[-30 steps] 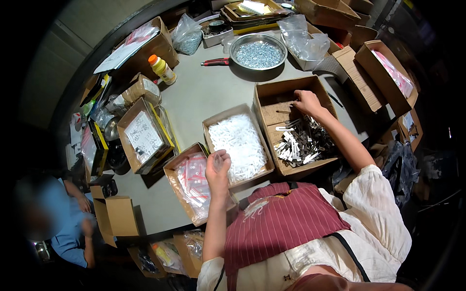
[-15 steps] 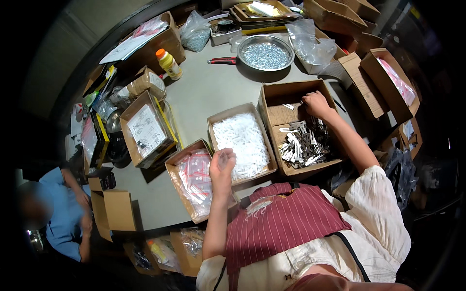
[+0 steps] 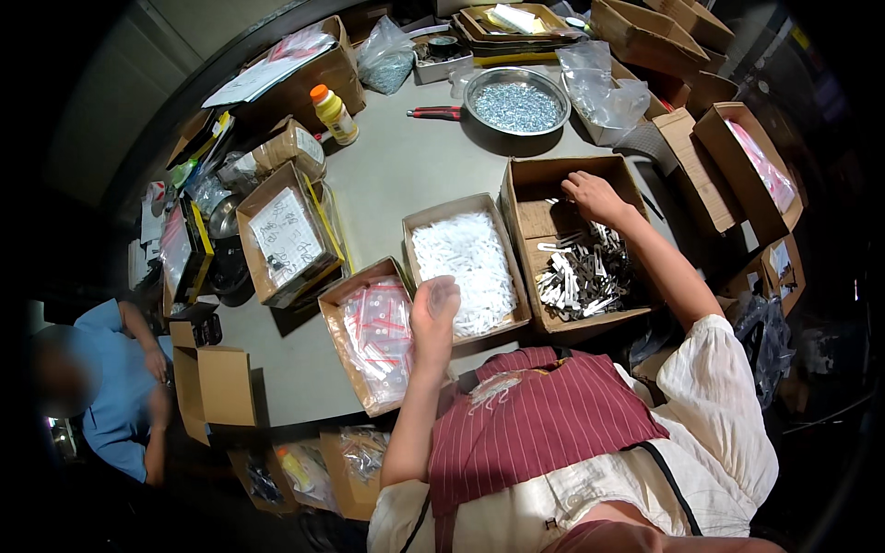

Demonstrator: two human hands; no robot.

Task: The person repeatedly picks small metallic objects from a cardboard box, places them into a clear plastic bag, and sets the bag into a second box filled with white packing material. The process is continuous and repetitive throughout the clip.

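My right hand (image 3: 595, 197) reaches into a deep cardboard box (image 3: 512, 217). Its fingers are bent together near the far side; whatever may be between them is hidden. A pale clip lies by the fingertips. In the near part of this box are piled flat metal hair clips (image 3: 581, 276), silver and dark. My left hand (image 3: 431, 318) is closed on a small clear plastic bag (image 3: 442, 297), over the near-left edge of a shallow box (image 3: 410, 249) full of small white pieces (image 3: 466, 267). Beside it stands a box (image 3: 336, 336) of red-lined zip bags (image 3: 376, 318).
At the back, a metal bowl (image 3: 468, 101) holds small shiny parts, next to a red-and-black cutter (image 3: 433, 112). A yellow bottle (image 3: 336, 118) with an orange cap stands at left. Cartons crowd the table's edges. A person in blue (image 3: 120, 387) sits at far left.
My right hand has shifted slightly left inside the clip box, toward the lone pale clip. The left hand stays closed on the clear bag. The whole view has shifted a little.
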